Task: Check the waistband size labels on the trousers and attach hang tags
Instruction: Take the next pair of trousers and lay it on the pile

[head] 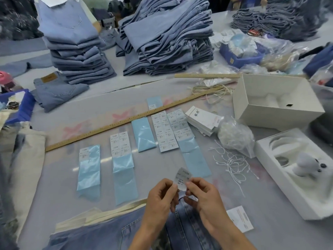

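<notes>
Trousers, blue denim pair, lie on worktop under the fingers | left hand and right hand pinch small white printed size sticker between fingertips | progress: judged early, no hang tag attached yet | white hang-tag stack, loose white strings beyond fingers, unused

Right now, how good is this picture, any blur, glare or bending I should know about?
Head view: the long wooden ruler and table edges bow from the wide-angle lens; the left border smears with motion blur; the blue backing strips carry bright glare streaks; print on the sticker pinched between the left hand and right hand is too soft to read beyond its top number.
</notes>
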Tool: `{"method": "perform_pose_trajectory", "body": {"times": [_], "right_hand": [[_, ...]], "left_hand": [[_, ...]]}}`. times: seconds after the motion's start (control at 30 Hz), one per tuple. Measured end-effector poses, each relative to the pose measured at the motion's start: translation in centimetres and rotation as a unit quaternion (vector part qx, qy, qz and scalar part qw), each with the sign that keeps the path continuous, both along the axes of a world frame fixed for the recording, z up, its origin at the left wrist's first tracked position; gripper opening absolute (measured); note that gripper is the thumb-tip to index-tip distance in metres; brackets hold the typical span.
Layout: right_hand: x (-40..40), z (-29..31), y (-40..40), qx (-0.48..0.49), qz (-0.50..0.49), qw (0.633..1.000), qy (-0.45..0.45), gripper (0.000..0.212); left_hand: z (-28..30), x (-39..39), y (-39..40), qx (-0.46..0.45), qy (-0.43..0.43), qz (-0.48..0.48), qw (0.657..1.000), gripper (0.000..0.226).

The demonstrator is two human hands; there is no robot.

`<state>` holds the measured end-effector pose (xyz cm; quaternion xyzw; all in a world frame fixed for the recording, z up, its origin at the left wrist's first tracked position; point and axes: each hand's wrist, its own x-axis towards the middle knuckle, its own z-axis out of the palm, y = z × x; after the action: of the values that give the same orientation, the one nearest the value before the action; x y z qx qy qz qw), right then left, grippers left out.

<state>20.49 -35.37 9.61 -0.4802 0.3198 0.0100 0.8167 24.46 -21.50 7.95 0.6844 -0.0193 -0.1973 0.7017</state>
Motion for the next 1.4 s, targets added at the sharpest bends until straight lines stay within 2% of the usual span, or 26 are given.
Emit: {"method": "perform_pose_trajectory", "body": {"times": [0.13,0.3,0.37,0.43,0.57,0.67,0.73,0.83,0.97,1.2,1.27,1.4], "right_hand": [[-0.2,-0.6,-0.8,-0.026,-0.028,0.999,0.022,0.003],[-0.3,-2.0,-2.7,-0.002,-0.174,0.983,0.059,0.007],[-0.6,-2.4,-3.8,0.024,-0.224,0.972,0.072,0.006],[-0.8,-2.8,-4.9,0.030,-0.259,0.962,0.085,0.006],[-0.7,-3.2,-7.3,0.007,-0.309,0.946,0.101,0.008],[-0.6,-3.2,-9.0,-0.024,-0.324,0.940,0.101,0.010],[-0.8,-3.3,-9.9,-0.043,-0.328,0.938,0.102,0.009],[-1.1,-3.4,-11.0,-0.083,-0.313,0.940,0.109,0.007],[-1.4,-3.7,-11.8,-0.153,-0.294,0.939,0.090,0.019],[-1.2,-5.1,-11.2,-0.166,-0.248,0.949,0.099,0.020],[-0.9,-5.5,-10.8,-0.166,-0.249,0.948,0.104,0.019],[-1.1,-5.6,-10.7,-0.141,-0.266,0.948,0.104,0.016]], "left_hand": [[-0.9,0.1,-0.8,-0.001,0.011,-0.023,1.000,0.026],[-2.8,2.6,-2.5,0.083,0.072,0.008,0.994,0.033],[-3.4,4.7,-4.9,0.151,0.049,0.004,0.987,0.028],[-3.3,7.2,-8.6,0.228,-0.024,-0.053,0.972,0.020],[-3.0,13.3,-17.9,0.329,-0.249,-0.080,0.908,0.018],[-3.2,17.5,-23.7,0.407,-0.394,-0.122,0.815,0.023],[-3.6,19.4,-26.1,0.460,-0.436,-0.158,0.757,0.027],[-4.6,20.4,-27.7,0.506,-0.440,-0.185,0.719,0.024],[-5.6,20.3,-28.1,0.501,-0.451,-0.179,0.716,0.025],[-5.3,20.6,-28.0,0.495,-0.476,-0.197,0.700,0.027],[-4.9,20.8,-28.0,0.484,-0.452,-0.197,0.723,0.027],[-4.5,21.8,-27.8,0.456,-0.378,-0.142,0.793,0.016]]}}
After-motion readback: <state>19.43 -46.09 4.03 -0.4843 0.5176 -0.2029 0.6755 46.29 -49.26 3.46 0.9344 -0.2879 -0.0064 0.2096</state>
